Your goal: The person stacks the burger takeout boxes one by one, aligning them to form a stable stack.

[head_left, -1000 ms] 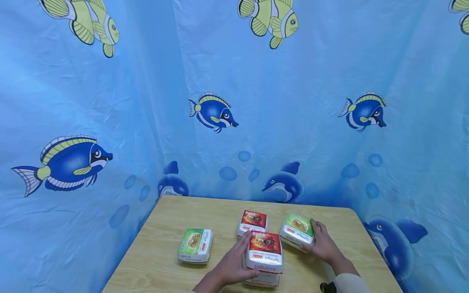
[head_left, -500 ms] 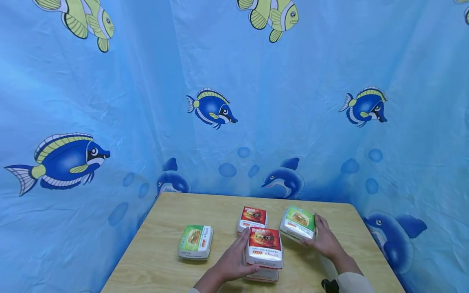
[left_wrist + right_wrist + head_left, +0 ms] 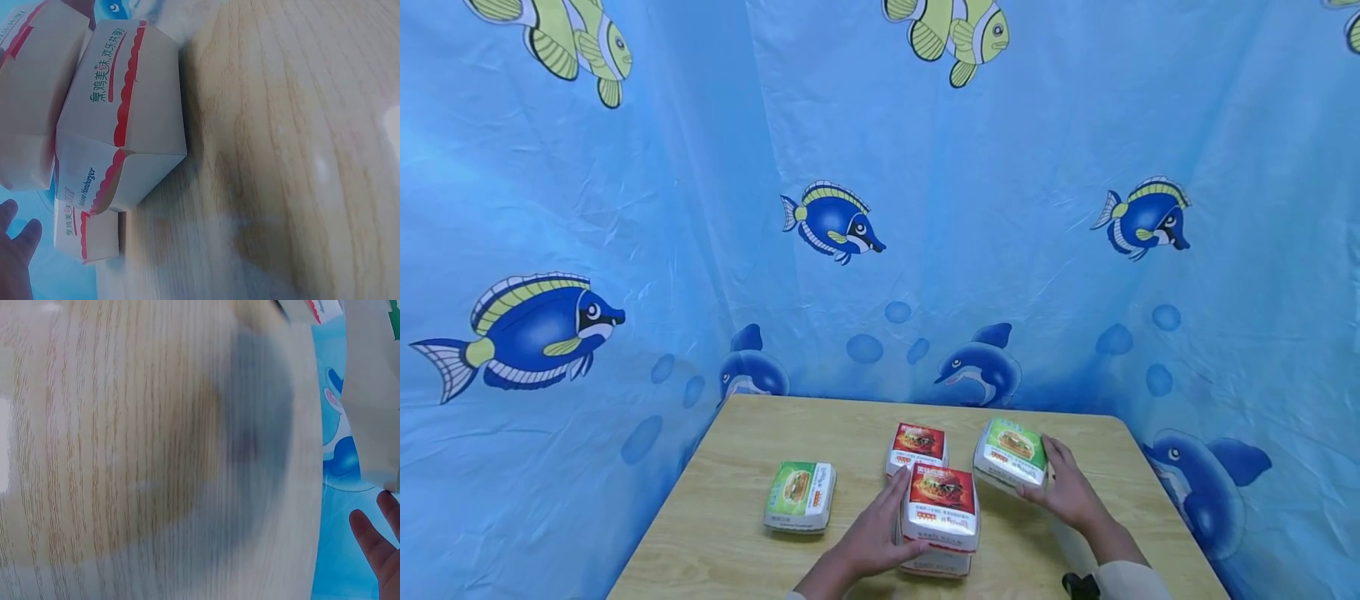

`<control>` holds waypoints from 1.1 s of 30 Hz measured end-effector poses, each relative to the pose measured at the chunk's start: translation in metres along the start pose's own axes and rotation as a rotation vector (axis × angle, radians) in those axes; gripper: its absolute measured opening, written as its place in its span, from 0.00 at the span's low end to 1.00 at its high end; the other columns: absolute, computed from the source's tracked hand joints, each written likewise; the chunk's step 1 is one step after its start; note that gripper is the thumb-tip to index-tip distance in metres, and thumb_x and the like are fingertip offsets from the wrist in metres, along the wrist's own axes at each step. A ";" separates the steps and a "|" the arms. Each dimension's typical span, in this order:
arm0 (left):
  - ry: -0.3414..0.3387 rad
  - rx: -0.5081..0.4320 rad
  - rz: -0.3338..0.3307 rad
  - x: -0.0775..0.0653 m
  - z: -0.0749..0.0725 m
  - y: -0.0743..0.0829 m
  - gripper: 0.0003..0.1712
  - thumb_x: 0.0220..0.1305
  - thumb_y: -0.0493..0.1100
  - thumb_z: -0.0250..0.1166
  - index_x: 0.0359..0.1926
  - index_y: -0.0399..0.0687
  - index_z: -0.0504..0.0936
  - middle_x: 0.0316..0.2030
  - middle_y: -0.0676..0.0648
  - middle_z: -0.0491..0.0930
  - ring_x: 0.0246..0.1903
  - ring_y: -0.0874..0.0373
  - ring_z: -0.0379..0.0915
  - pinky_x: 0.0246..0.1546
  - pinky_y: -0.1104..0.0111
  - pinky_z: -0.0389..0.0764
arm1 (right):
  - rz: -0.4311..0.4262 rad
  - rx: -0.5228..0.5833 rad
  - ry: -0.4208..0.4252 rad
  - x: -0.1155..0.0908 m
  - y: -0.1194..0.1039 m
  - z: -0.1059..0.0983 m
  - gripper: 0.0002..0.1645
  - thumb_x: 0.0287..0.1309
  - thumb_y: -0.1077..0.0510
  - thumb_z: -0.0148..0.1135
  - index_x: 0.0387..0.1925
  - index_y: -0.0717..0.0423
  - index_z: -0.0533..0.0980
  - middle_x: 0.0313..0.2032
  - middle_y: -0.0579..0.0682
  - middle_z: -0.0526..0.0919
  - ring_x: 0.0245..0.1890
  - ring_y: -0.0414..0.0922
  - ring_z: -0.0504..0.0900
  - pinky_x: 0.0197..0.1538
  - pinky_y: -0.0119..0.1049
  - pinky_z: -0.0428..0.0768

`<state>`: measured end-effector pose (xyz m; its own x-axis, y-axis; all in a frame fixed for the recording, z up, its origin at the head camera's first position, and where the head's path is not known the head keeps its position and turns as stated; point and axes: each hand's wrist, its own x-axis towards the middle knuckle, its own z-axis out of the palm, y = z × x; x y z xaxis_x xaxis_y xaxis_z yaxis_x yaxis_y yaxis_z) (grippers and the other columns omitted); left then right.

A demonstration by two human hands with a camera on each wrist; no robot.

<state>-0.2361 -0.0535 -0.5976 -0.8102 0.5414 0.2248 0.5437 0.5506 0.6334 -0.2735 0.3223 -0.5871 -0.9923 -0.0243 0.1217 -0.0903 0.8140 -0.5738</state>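
Observation:
My left hand (image 3: 876, 533) grips a red-topped burger box (image 3: 942, 492) from its left side, with the thumb at the front. This box sits over another white burger box (image 3: 936, 565), whose top is hidden. In the left wrist view the upper box overlaps the lower box (image 3: 125, 106), which stands on the table. My right hand (image 3: 1067, 492) holds a green-topped burger box (image 3: 1011, 454) by its right side. That box is slightly tilted and raised over the wood, as the right wrist view shows its plain white wall (image 3: 375, 394) above the table edge.
A second red-topped burger box (image 3: 917, 447) stands just behind the stack. Another green-topped burger box (image 3: 800, 497) lies to the left on the wooden table (image 3: 715, 500). A blue curtain (image 3: 1000, 208) printed with fish and dolphins hangs behind the table and along its sides.
The green-topped box in my right hand has risen slightly. My left hand stays on the red-topped box. The head view has tipped down a little.

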 end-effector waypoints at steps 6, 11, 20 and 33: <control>0.015 0.017 0.008 0.000 0.001 -0.002 0.61 0.55 0.77 0.57 0.78 0.55 0.40 0.76 0.48 0.43 0.72 0.49 0.45 0.64 0.48 0.63 | -0.037 0.021 0.024 -0.001 -0.005 -0.008 0.73 0.44 0.28 0.70 0.75 0.63 0.43 0.71 0.68 0.47 0.62 0.71 0.62 0.53 0.64 0.73; 0.015 0.021 -0.002 0.000 0.001 0.000 0.61 0.55 0.77 0.57 0.78 0.54 0.40 0.76 0.48 0.43 0.72 0.49 0.45 0.64 0.48 0.62 | -0.047 0.043 0.035 -0.001 -0.011 -0.014 0.72 0.44 0.29 0.70 0.75 0.63 0.45 0.71 0.68 0.47 0.63 0.69 0.60 0.54 0.64 0.72; 0.010 0.038 0.010 -0.001 0.001 0.002 0.62 0.55 0.77 0.57 0.78 0.53 0.40 0.76 0.47 0.43 0.72 0.49 0.45 0.64 0.49 0.62 | -0.048 0.069 0.038 -0.004 -0.018 -0.019 0.72 0.44 0.30 0.71 0.75 0.62 0.45 0.71 0.67 0.48 0.65 0.68 0.58 0.56 0.63 0.72; -0.002 0.019 0.022 0.000 0.002 0.003 0.60 0.56 0.76 0.57 0.78 0.57 0.39 0.76 0.52 0.41 0.73 0.51 0.43 0.65 0.51 0.60 | -0.124 0.058 0.062 -0.008 -0.038 -0.027 0.69 0.44 0.29 0.70 0.75 0.60 0.49 0.71 0.64 0.51 0.64 0.64 0.60 0.55 0.61 0.73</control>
<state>-0.2339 -0.0504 -0.5973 -0.7974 0.5548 0.2375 0.5658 0.5503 0.6140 -0.2597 0.3069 -0.5446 -0.9661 -0.0854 0.2435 -0.2187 0.7720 -0.5969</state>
